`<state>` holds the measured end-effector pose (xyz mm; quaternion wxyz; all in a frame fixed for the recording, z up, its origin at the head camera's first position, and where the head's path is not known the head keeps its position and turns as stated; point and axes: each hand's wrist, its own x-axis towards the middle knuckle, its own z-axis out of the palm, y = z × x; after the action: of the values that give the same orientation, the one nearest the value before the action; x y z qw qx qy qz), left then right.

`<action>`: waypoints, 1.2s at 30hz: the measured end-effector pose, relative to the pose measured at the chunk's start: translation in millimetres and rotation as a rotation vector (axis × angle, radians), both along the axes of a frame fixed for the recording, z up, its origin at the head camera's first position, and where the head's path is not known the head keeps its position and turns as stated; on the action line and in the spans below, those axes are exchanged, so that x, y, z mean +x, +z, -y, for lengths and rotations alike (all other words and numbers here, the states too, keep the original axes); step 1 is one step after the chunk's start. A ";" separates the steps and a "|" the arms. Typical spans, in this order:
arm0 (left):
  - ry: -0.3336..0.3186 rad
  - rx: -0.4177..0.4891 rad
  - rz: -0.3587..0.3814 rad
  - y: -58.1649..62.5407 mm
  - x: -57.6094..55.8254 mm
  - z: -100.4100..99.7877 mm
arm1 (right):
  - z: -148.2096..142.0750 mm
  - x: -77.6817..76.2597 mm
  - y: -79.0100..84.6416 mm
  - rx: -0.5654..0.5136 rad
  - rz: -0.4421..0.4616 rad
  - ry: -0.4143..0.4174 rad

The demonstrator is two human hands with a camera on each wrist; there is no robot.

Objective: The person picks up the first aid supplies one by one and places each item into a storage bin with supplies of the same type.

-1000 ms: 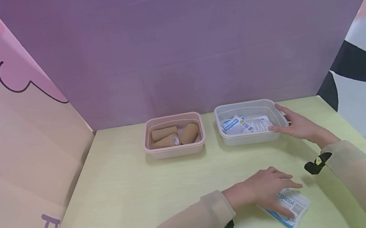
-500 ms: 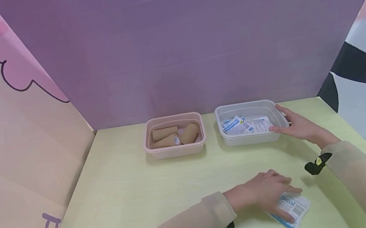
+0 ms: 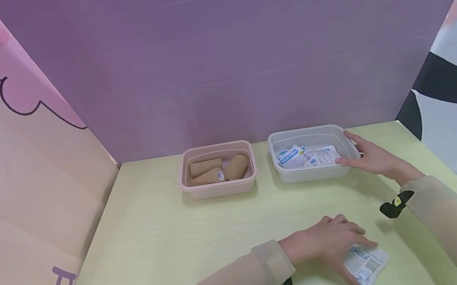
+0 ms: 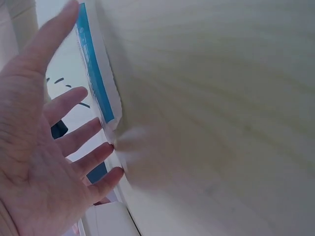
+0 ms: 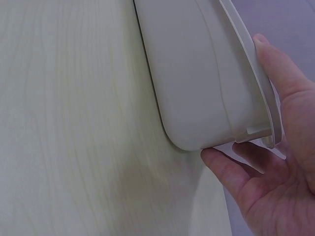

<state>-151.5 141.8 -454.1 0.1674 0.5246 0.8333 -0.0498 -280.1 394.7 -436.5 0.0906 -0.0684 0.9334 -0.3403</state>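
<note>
In the head view, my left hand (image 3: 331, 246) spreads over a white and blue paper packet (image 3: 369, 263) on the table, its print ending in "gical". The left wrist view shows the fingers fairly straight, their tips at the table, and the thumb at the edge of the packet (image 4: 94, 66). My right hand (image 3: 376, 158) grips the right end of a whitish plastic box (image 3: 310, 174). Its thumb lies at the rim and its fingers bear against the outer wall of the box (image 5: 197, 78) in the right wrist view. Several similar packets (image 3: 297, 157) lie inside that box.
Left of the whitish box stands a pink box (image 3: 220, 190) holding several tan rolls (image 3: 205, 167). Behind both boxes rises a purple wall (image 3: 215, 55). Printed side panels flank the pale wooden table (image 3: 160, 251).
My left hand has shifted slightly toward the near side, with the thumb now at the packet's near edge. My right hand and both boxes stay put.
</note>
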 end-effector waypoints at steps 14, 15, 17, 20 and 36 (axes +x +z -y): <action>-0.016 0.101 0.038 -2.2 -8.1 -0.2 | 1.1 1.4 -0.3 0.002 -0.010 0.003; -0.011 0.114 0.037 -1.9 -9.7 0.4 | 1.0 1.2 -0.5 0.002 -0.012 0.004; 0.004 0.138 0.027 -0.4 -13.5 2.1 | 1.1 1.0 -0.7 0.003 -0.014 0.003; 0.014 0.184 0.001 4.0 -20.7 6.8 | 1.3 1.4 -0.4 0.003 -0.017 0.001; 0.167 0.481 -0.077 31.8 -67.2 50.4 | 0.1 -1.5 -1.4 -0.016 -0.011 0.012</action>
<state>-218.7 91.3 -422.3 0.0096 0.4763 0.8674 0.1439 -281.6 394.6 -437.9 0.0867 -0.0766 0.9307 -0.3470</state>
